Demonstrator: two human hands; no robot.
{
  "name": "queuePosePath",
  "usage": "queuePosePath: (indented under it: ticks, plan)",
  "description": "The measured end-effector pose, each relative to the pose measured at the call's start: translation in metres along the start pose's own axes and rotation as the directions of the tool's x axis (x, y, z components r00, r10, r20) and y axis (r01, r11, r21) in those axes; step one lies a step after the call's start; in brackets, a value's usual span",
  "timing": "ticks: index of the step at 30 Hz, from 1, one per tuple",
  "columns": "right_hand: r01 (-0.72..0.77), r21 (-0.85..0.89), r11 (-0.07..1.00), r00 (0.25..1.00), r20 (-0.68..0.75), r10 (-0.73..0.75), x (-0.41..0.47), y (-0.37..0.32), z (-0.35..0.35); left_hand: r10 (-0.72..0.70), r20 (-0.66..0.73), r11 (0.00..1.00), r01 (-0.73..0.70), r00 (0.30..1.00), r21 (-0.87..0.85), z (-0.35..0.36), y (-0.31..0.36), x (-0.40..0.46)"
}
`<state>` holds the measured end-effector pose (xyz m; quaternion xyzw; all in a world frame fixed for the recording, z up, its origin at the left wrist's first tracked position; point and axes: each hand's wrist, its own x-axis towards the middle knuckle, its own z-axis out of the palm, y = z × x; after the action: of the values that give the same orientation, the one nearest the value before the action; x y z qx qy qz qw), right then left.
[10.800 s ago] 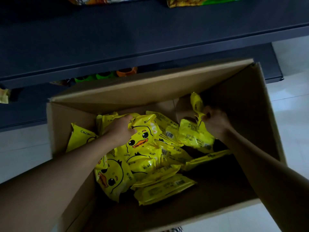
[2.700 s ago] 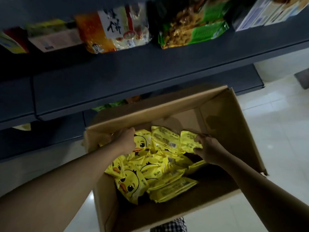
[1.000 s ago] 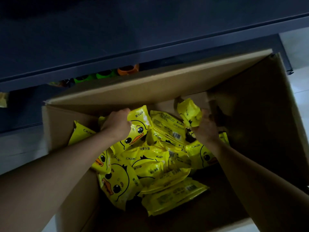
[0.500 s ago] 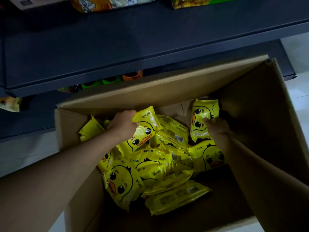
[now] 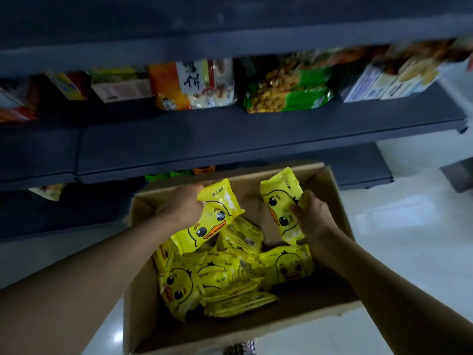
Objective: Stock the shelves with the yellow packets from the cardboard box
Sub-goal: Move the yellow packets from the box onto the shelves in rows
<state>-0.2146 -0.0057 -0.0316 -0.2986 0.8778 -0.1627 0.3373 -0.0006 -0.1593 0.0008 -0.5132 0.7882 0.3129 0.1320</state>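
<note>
A yellow packet (image 5: 213, 216) is gripped in the left hand (image 5: 183, 204), another packet (image 5: 281, 203) in the right hand (image 5: 311, 216), both raised over the cardboard box (image 5: 330, 201); the shelf (image 5: 230, 142) lies ahead and above, long axes pointed toward it

Dim room: glossy white tiled floor (image 5: 399, 242) (faint reflections), snack bags (image 5: 192, 85) beyond.

Dim, underexposed; shelf goods (image 5: 194, 85) motion-blurred; glare spot on floor (image 5: 117, 336); wide-angle edge bending.
</note>
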Motion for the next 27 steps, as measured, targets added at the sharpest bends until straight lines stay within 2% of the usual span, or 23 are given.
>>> queuePosePath:
  ticks: [6, 15, 20, 27]
  plan:
    - [0.262, -0.098, 0.96, 0.965, 0.017, -0.261, -0.048, -0.059, -0.095, 0.062, -0.084, 0.998, -0.059, 0.995, 0.034, -0.072, 0.04, -0.057]
    - [0.443, -0.181, 0.878, 0.888, -0.045, -0.457, -0.128, -0.161, -0.221, 0.193, -0.247, 0.981, -0.18, 0.95, 0.075, -0.207, 0.075, -0.134]
    - [0.521, -0.197, 0.831, 0.836, -0.081, -0.543, -0.173, -0.216, -0.261, 0.27, -0.312, 0.961, -0.234, 0.911, 0.149, -0.277, 0.076, -0.173]
    - [0.563, -0.332, 0.757, 0.752, -0.172, -0.636, -0.238, -0.289, -0.296, 0.395, -0.404, 0.918, -0.337, 0.825, 0.209, -0.374, 0.06, -0.23]
